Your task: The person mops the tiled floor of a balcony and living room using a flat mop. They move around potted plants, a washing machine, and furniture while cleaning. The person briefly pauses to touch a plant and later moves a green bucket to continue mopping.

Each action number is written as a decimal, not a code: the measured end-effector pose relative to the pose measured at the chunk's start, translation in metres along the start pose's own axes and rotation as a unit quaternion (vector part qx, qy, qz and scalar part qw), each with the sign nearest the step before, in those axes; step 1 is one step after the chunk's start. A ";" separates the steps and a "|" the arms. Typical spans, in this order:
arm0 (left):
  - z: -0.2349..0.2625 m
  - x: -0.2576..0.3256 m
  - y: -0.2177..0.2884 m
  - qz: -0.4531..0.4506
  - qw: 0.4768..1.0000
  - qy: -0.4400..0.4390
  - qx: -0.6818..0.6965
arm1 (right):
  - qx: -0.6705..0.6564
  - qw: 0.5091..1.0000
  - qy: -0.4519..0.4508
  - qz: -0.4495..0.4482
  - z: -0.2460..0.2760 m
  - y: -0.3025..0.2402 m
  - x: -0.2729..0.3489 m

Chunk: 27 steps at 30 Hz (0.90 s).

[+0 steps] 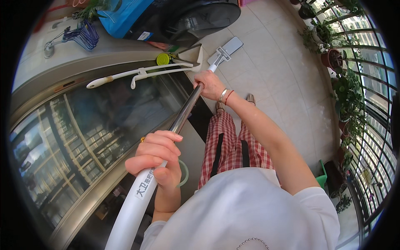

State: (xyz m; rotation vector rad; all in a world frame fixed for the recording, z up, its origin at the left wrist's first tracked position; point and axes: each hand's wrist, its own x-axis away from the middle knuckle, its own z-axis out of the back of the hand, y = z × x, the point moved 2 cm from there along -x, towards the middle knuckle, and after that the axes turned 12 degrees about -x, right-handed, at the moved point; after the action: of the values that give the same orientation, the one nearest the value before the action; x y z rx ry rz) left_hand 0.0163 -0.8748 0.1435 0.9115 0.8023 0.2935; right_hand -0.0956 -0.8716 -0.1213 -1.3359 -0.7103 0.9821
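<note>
A flat mop [185, 109] slants across the view, its white upper handle close to me and its metal pole reaching away. My left hand [156, 157] wraps round the white handle near its top, a green bangle on that wrist. Farther down, my right hand [209, 85] grips the pole just above its white lower joint; a silver bangle and a red cord circle that wrist. The mop's flat rectangular head [225, 51] rests on the tiled floor [271, 66] beyond my feet.
A long-handled dustpan [193, 56] and a white-handled tool [112, 78] lean at the glass door [104, 116] on the left. A dark washing machine [196, 21] stands ahead. Along the right railing hang potted plants [333, 58]; purple hangers [83, 34] hang at upper left.
</note>
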 end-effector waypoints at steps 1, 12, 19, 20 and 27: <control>-0.006 -0.003 -0.003 -0.019 1.000 0.019 -0.013 | 0.001 1.000 0.002 0.008 0.008 0.010 -0.010; -0.036 -0.014 0.008 -0.019 0.999 -0.044 -0.006 | -0.026 0.997 0.063 -0.033 0.037 0.021 0.017; -0.064 -0.040 0.042 0.003 0.984 -0.121 0.128 | -0.030 0.985 0.139 -0.093 0.065 -0.012 0.101; -0.073 -0.046 0.043 0.008 0.980 -0.137 0.143 | -0.031 0.984 0.142 -0.104 0.074 -0.014 0.103; -0.069 -0.054 0.069 -0.036 0.982 -0.101 0.153 | -0.013 0.990 0.132 -0.056 0.096 -0.033 0.078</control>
State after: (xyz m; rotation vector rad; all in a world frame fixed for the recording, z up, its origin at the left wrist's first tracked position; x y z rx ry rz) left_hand -0.0638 -0.8228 0.2008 1.1776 0.6999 0.0100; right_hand -0.1398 -0.7567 -0.0853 -1.4016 -0.5898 0.6933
